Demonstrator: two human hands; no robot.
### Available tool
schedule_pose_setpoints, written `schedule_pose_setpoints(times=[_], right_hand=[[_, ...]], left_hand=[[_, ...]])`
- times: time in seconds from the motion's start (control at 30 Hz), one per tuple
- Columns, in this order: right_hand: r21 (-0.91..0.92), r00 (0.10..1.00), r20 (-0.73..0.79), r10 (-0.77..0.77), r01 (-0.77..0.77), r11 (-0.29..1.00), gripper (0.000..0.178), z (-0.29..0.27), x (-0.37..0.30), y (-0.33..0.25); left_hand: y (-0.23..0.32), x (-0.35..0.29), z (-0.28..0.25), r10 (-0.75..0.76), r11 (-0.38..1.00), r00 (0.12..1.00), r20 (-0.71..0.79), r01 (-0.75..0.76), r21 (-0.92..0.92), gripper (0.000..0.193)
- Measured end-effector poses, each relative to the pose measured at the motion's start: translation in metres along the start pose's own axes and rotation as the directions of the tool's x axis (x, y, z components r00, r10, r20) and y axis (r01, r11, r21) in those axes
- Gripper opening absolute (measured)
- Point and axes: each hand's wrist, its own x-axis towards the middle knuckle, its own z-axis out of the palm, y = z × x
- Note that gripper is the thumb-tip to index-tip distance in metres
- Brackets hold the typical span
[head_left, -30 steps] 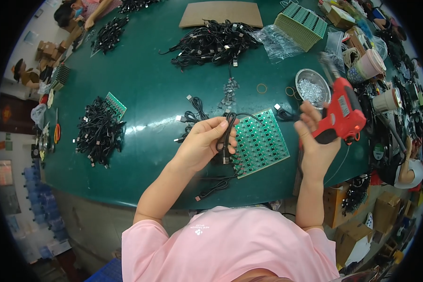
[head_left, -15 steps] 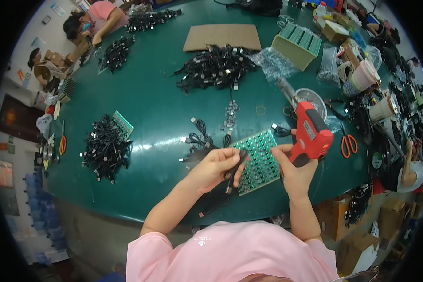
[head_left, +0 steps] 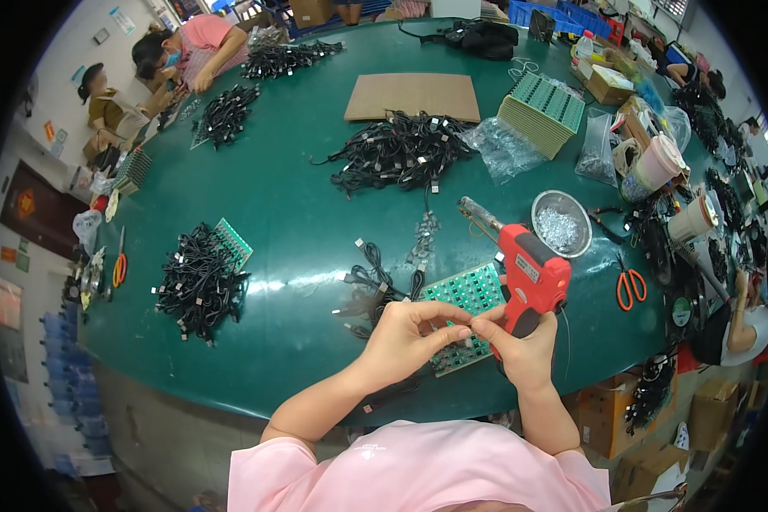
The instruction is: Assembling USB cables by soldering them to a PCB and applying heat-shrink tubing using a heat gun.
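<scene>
My right hand [head_left: 529, 352] is wrapped round the handle of a red soldering gun [head_left: 533, 271], whose metal nose points up and to the left. My left hand [head_left: 405, 340] is closed in a pinch, its fingertips meeting those of my right hand; what lies between them is too small or hidden to name. Beneath both hands lies a green circuit board panel [head_left: 461, 290] with rows of small parts, partly covered by them. Black USB cables [head_left: 375, 277] lie just left of the panel, and small metal pieces [head_left: 423, 239] are strewn beyond it.
A metal bowl of small shiny pieces [head_left: 533, 224] stands right of the gun, near orange-handled scissors [head_left: 631, 286]. Cable heaps lie at centre [head_left: 401, 154] and left [head_left: 198, 286]. Stacked green boards [head_left: 539, 115] stand far right. Another person [head_left: 200, 51] works at the far left.
My hands have come together over the panel. The gun has moved left, uncovering the bowl. The black cable seen in my left hand before no longer shows clearly there.
</scene>
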Motion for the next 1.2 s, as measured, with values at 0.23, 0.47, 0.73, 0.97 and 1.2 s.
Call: schedule_pose_setpoints(times=[0.23, 0.47, 0.73, 0.97, 1.2], right_hand=[[-0.045, 0.999, -0.036, -0.008, 0.007, 0.999, 0.061, 0.002, -0.002, -0.001], [0.044, 1.000, -0.025, -0.015, 0.017, 0.999, 0.060, 0.001, 0.003, -0.003], [0.144, 0.999, -0.023, -0.031, 0.034, 0.989, 0.049, 0.008, 0.002, -0.003], [-0.075, 0.999, -0.031, -0.041, 0.038, 0.996, 0.019, 0.009, 0.001, -0.006], [-0.131, 0.998, -0.056, -0.043, 0.035, 0.991, 0.029, 0.013, 0.001, -0.007]], left_hand=[[-0.012, 0.003, 0.017, 0.141, 0.986, 0.972, -0.186, -0.122, 0.110, 0.013], [-0.015, 0.009, 0.021, 0.270, 0.962, 0.932, -0.243, -0.250, 0.110, 0.011], [-0.017, 0.010, 0.021, 0.304, 0.952, 0.917, -0.258, -0.281, 0.124, 0.011], [-0.020, 0.008, 0.021, 0.501, 0.835, 0.839, -0.211, -0.404, 0.374, 0.011], [-0.019, 0.006, 0.019, 0.340, 0.937, 0.908, -0.244, -0.303, 0.176, 0.009]])
